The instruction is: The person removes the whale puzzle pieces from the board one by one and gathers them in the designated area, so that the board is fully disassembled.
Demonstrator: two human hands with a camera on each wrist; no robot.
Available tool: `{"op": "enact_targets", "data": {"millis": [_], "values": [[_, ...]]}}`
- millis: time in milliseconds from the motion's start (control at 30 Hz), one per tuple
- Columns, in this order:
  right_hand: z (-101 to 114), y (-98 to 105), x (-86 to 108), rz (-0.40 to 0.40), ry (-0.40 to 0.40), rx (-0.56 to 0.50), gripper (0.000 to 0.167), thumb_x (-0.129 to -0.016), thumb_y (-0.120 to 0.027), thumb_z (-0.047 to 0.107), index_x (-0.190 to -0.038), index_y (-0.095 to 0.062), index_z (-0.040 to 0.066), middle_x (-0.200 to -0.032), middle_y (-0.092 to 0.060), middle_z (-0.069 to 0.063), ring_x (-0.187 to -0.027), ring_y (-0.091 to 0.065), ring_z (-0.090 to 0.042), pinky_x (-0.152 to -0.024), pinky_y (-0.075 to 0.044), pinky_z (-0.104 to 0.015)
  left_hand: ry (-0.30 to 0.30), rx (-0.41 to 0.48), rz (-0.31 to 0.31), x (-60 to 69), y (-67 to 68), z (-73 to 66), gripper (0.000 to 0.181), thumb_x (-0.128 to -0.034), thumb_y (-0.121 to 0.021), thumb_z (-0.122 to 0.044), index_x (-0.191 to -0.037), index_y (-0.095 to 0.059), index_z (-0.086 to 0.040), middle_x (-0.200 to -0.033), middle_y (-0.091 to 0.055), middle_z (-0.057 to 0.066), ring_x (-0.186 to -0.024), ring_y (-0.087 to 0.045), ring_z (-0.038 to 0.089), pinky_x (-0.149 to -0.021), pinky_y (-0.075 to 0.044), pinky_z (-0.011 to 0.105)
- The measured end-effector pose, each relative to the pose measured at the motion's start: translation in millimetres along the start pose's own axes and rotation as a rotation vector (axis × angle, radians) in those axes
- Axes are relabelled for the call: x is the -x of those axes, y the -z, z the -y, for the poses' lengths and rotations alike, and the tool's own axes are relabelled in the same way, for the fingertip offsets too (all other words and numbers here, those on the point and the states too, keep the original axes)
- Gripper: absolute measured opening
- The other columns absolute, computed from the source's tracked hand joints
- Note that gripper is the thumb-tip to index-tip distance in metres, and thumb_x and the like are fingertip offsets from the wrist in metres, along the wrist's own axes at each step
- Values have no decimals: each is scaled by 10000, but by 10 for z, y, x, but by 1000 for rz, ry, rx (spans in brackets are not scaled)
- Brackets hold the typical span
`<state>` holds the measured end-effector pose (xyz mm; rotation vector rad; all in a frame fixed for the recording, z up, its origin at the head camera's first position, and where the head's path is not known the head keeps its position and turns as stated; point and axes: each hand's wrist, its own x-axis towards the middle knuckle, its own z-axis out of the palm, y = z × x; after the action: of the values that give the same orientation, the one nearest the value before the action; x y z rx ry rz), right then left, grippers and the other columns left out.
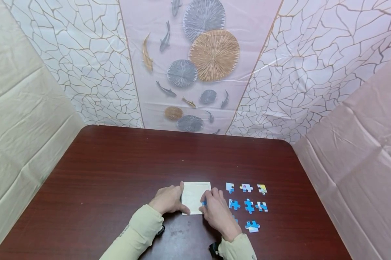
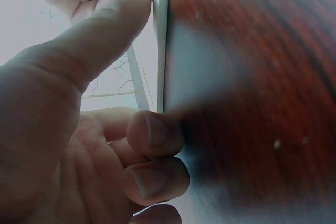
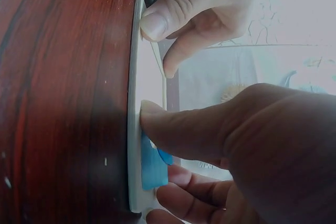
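A pale square puzzle tray [image 1: 195,193] with a thin raised rim lies flat on the dark table. My left hand [image 1: 168,199] holds the tray by its left side, thumb on the near edge and index finger toward the far left corner. In the left wrist view its other fingers [image 2: 157,179] are curled beside the tray. At the tray's right side, my right hand [image 1: 218,211] pinches a blue puzzle piece [image 3: 154,166] between thumb and fingers. That piece is low against the tray near its rim; whether it lies flat is partly hidden by the hand.
Several loose jigsaw pieces stand in rows right of the tray, among them a yellow-patterned one [image 1: 262,189], a blue one [image 1: 249,206] and a blue-and-white one [image 1: 252,226]. One piece [image 1: 235,219] is partly covered by my right wrist. Fabric walls [image 1: 354,151] border the table.
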<state>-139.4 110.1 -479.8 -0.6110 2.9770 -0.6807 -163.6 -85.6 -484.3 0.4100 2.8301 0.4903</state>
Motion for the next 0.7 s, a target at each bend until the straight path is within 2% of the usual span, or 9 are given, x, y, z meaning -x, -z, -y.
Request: {"op": "enact_targets", "data": {"millis": [333, 700], "values": [[-8, -12, -2, -3, -30, 9, 219, -832, -766, 126, -904, -560, 145, -866, -427, 25, -831, -391, -185, -726, -399, -364, 3, -6, 2, 1, 6, -7, 1125, -611, -841, -595, -1431, -418, 48, -958, -693, 158, -746, -621, 216, -609, -479, 363], [0, -20, 9, -60, -3, 14, 181, -817, -696, 84, -836, -547, 182, -831, -427, 39, -781, -408, -176, -681, -384, -338, -2, 10, 14, 11, 19, -9, 1123, -625, -836, -590, -1440, -405, 51, -953, -691, 167, -695, -581, 182, -596, -470, 353]]}}
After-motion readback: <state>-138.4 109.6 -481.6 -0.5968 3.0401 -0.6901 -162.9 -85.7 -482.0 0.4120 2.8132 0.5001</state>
